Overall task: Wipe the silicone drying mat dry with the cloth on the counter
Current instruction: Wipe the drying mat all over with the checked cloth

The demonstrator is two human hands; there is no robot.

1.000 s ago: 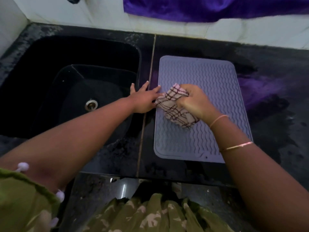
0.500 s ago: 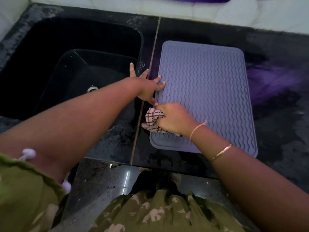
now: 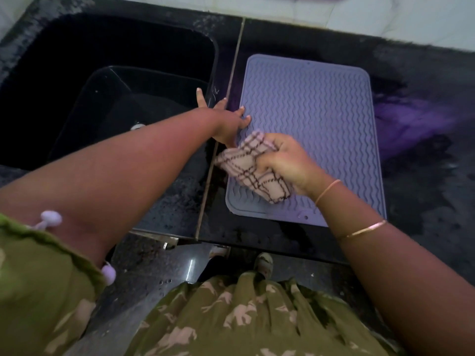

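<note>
Black counter (image 3: 424, 201): right hand (image 3: 288, 160) clamps checked cloth (image 3: 253, 167) on mat's (image 3: 321, 111) near-left; left hand (image 3: 226, 122), fingers spread, presses left edge.

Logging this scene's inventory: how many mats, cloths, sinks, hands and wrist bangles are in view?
Drying mat: 1
Checked cloth: 1
Sink: 1
Hands: 2, left hand and right hand
Bangles: 2, thin bangle and gold bangle
Total: 7
</note>
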